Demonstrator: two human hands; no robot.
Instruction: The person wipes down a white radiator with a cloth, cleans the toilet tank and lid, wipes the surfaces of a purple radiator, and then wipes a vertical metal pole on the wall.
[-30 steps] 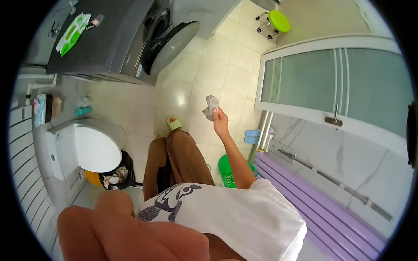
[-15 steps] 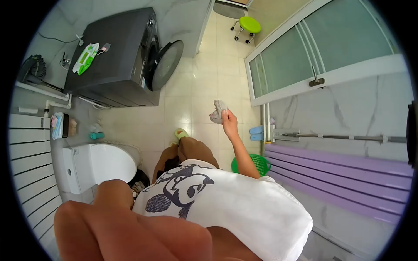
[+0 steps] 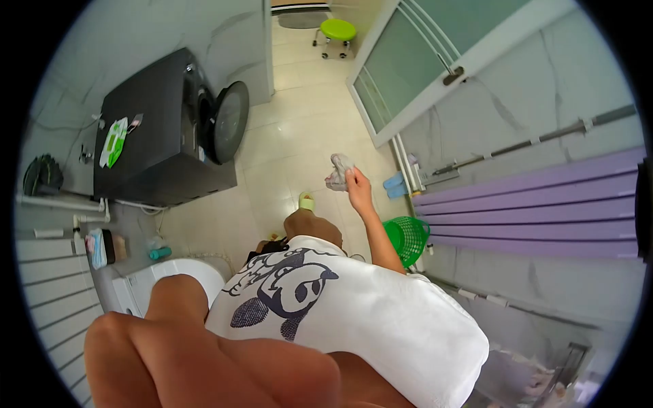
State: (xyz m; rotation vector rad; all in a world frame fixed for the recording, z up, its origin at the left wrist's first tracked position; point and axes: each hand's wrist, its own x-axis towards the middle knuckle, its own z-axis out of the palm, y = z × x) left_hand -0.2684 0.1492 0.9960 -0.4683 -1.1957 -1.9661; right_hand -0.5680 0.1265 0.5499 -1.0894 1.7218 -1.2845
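My right hand [image 3: 358, 190] is stretched out over the tiled floor, fingers closed around a small crumpled light-grey cloth [image 3: 338, 173]. Its exact kind does not show. Very close to the camera at the lower left, my bent left arm and hand [image 3: 211, 353] fill the view, and I cannot make out how the fingers are set. Left of the cloth, a dark grey washing machine [image 3: 146, 129] stands with its round door [image 3: 231, 122] open. A green plastic basket [image 3: 408, 238] sits on the floor beside my right forearm.
A pack of wipes [image 3: 113, 143] lies on the washing machine. The toilet [image 3: 197, 272] is at my left, a purple radiator [image 3: 530, 204] on the right wall. Blue slippers [image 3: 395, 184] stand by the frosted glass door [image 3: 408, 61]. Farther off is a green wheeled stool [image 3: 338, 29].
My view has turned, and my body has shifted over the floor with one foot stepping forward. The green basket shows more fully. The cloth stays in my right hand.
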